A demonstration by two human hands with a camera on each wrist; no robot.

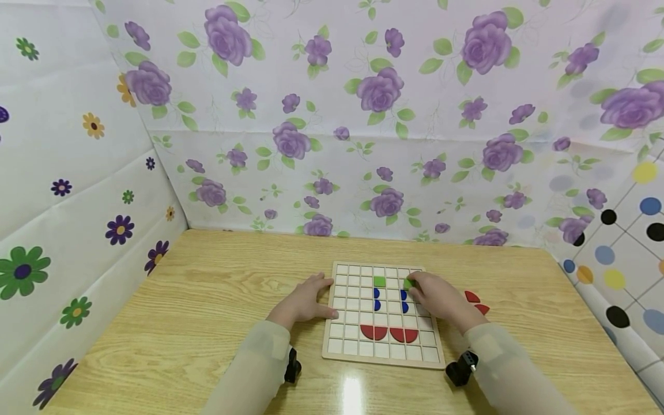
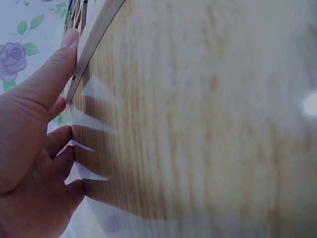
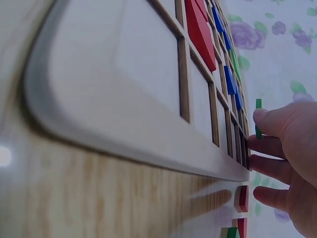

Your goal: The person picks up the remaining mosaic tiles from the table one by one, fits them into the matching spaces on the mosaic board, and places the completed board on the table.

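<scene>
A wooden grid board (image 1: 384,362) with white cells lies on the table between both hands. My right hand (image 1: 440,295) pinches a small green tile (image 3: 258,133) between thumb and fingers, over the board's upper right cells. Another green tile (image 1: 380,281) sits in the upper middle of the grid. Below are two pairs of blue half-round pieces (image 1: 377,305), one pair under each green tile. Lower down lie red quarter-round pieces (image 1: 381,333), paired into two half-discs. My left hand (image 1: 303,301) rests at the board's left edge, thumb on the rim (image 2: 99,25), fingers spread.
Loose red pieces (image 1: 471,296) lie on the table right of the board, partly behind my right forearm. A green piece (image 3: 232,232) shows beside them in the right wrist view. Flower-patterned cloth (image 1: 332,173) walls the table's back and left; dotted cloth (image 1: 617,276) stands right.
</scene>
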